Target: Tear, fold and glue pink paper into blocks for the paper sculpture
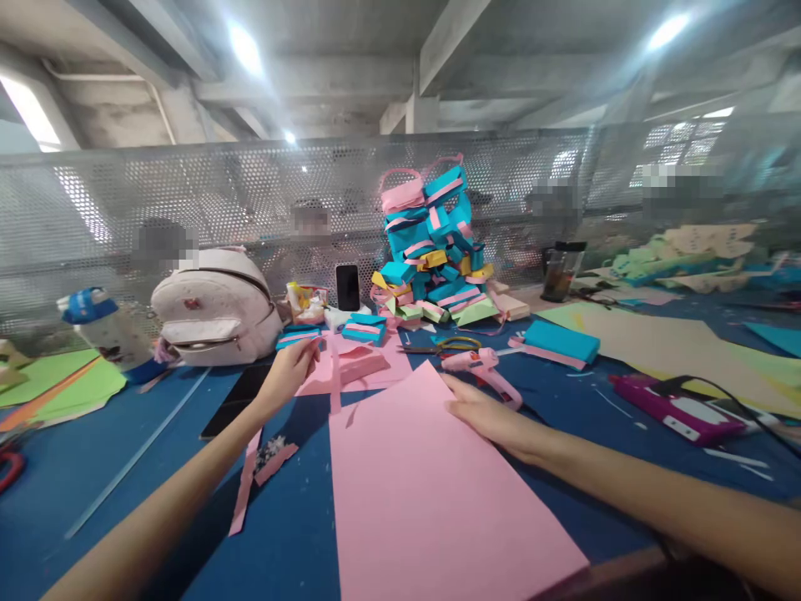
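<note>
A large pink sheet of paper (431, 492) lies before me, with one corner pointing away. At its right edge, my right hand (479, 411) grips the paper, its fingertips partly hidden. My left hand (293, 367) is closed in a pinch beyond the sheet's left side; whatever is between its fingers is hidden. Just behind that hand sits a blue folded paper piece with a pink strip (299, 335). A pink folded paper piece (358, 364) rests beyond the sheet, beside a narrow upright pink strip (336, 380).
A pink glue gun (485, 367) and scissors (460, 344) lie beyond my right hand. Blue, pink and yellow paper bags are piled (431, 242) at the back. A white backpack (216, 309), bottle (116, 338), phone (348, 288) and purple device (676, 409) stand around the blue table (156, 467).
</note>
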{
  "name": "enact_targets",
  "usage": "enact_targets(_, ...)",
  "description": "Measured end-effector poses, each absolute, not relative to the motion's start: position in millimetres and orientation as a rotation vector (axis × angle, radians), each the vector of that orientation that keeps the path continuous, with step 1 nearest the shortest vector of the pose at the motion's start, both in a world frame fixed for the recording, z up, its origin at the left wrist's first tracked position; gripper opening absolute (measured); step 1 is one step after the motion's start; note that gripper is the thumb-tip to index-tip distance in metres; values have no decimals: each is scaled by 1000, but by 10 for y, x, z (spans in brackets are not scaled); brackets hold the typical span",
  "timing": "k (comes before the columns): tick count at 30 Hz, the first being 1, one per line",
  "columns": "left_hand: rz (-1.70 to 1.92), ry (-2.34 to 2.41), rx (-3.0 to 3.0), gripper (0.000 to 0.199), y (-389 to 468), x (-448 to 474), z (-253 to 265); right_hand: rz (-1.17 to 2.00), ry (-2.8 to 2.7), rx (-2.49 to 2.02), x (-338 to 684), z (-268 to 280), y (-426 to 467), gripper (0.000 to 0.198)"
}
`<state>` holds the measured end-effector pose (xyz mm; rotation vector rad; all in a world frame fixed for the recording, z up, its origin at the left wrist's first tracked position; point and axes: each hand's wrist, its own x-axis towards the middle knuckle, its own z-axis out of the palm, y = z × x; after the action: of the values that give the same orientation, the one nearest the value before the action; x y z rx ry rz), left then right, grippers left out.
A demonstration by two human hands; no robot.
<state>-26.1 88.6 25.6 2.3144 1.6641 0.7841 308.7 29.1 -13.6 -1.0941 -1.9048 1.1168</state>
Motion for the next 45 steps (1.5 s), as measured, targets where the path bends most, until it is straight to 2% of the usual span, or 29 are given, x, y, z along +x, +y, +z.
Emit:
enact_targets(5,804,1530,2413,25,481,60,131,705,-2109,-986,2931,-167,519,78)
enact_targets(8,736,1379,2499,12,181,267,27,403,-2253,-884,2791,80,562,65)
enact_targets(9,730,1337,2510,11,100,316,3,417,-2273,-864,2733,177,573,57)
enact_targets(12,783,1276,2474,11,-49,377,-29,807,-2370,-805,2542,406,613,30)
enact_targets(13,816,1272,2440,12,-66,368,-31,928,-2400,-779,2483,451,628,31)
enact_targets(17,995,1321,2220,22,-24,251,-43,1342,-2437,-663,2328,508,666,60)
enact_targets(20,1112,1345,2067,29,61,158,-62,1610,-2279,-644,2291,509,691,54)
enact_targets(22,1160,1324,2013,32,132,107,-63,1598,-2155,-677,2277,500,729,47)
enact_targets(26,1243,1319,1960,39,325,-16,-40,1471,-1988,-709,2261,455,841,47)
enact_targets(31,1181,1377,1943,32,608,-219,-41,1348,-1913,-749,2356,409,934,40)
enact_targets(37,1037,1481,2039,29,887,-328,-29,1287,-1950,-769,2545,420,864,30)
enact_targets(45,1028,1527,2063,34,1222,-39,-91,1201,-2118,-759,2739,416,653,24)
